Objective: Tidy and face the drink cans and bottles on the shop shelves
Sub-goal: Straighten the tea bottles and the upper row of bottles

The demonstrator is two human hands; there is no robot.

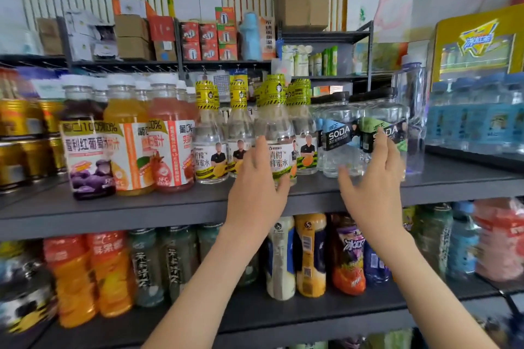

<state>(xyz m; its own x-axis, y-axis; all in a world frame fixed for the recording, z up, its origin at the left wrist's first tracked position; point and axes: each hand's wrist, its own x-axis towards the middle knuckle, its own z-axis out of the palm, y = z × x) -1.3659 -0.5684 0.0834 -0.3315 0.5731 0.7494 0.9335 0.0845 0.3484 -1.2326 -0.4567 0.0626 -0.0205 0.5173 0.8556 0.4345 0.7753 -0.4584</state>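
Left grip [262, 176] wraps the yellow-capped honey water bottle [276, 133] at the shelf [170, 204] front; right grip [374, 178] spreads wide against a clear SODA bottle [382, 133]. Mid-facing, judging by the labels: next comes turning and squaring each with its row.

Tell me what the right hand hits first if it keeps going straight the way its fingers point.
Most likely the green-label SODA bottle: the right hand is open, fingers aimed up and forward at its label. The fingertips overlap the label, but whether they touch it is unclear from one view.
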